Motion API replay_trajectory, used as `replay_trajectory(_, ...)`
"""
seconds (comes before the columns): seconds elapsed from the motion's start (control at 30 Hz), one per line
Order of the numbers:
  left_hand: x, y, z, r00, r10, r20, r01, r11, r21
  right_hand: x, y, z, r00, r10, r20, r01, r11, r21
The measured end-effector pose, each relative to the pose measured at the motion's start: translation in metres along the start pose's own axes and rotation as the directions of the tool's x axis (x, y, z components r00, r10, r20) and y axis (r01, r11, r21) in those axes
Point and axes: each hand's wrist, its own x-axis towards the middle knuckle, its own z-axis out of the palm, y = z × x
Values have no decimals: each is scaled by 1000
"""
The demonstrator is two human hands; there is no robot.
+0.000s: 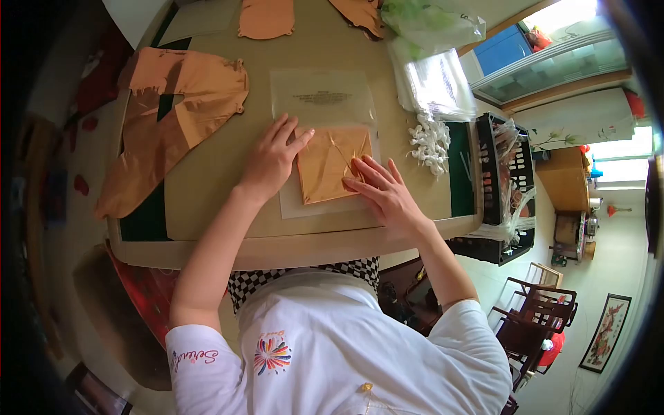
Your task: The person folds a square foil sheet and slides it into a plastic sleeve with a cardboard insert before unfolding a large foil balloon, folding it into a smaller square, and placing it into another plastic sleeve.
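Resting on the folded copper-coloured foil (321, 169), the fingers of both hands reach in from its two sides. From where I stand, the left hand (275, 158) has its fingers a little apart at the far left corner, the thumb lying over the foil. The right hand (384, 192) has its fingers stretched across the right edge, fairly close together; whether they pinch a fold I can't tell. The foil lies flat and creased, roughly square, near the middle of the table (228, 200), on top of a clear plastic sheet (321, 104) with small printed lines showing beyond it. Off to the left a big sheet of the same copper foil (197, 104) sprawls at the table's side, and another foil piece (266, 17) lies at the far side. To the right sit a stack of clear plastic bags (432, 79) and, just beside it, a pile of small white pieces (430, 145). Past the table's right edge stands a black crate (492, 180) with plastic wrapping inside.
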Motion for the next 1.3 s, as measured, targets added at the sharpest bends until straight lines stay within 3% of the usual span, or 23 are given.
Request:
replay_trajectory(0.2,-2,-4,6,1000,12,20,-12,1000,5,-15,-10,-12,992,7,-129,5,996,94)
replay_trajectory(0.23,-1,-4,6,1000,10,14,-10,1000,2,-22,-7,-7,965,198,-175,-120,919,375)
replay_trajectory(0.3,-2,-2,5,1000,8,3,-7,1000,-3,-37,1,5,826,555,-99,-240,506,829)
replay_trajectory(0.4,-8,4,2,1000,24,0,-23,999,-23,-51,5,2,767,639,51,-148,99,984)
replay_trajectory(0.53,-26,16,-7,1000,0,24,-1,1000,8,-66,-12,-4,766,621,167,-110,-130,985)
replay_trajectory(0.6,-26,19,-9,999,-29,27,29,999,-26,-71,-18,-5,785,590,187,-93,-186,978)
replay_trajectory(0.73,-26,15,0,1000,-16,0,16,999,-30,-69,-25,-6,753,635,172,-91,-158,983)
replay_trajectory(0.83,-25,12,3,1000,-24,-8,24,999,-47,-68,-28,-14,762,595,256,-108,-274,956)
replay_trajectory(1.03,-21,9,3,999,-34,8,34,999,-16,-65,-24,0,781,554,287,65,-529,846)
replay_trajectory(1.3,-22,11,0,997,-67,41,67,998,-13,-58,-28,27,767,592,246,222,-605,764)
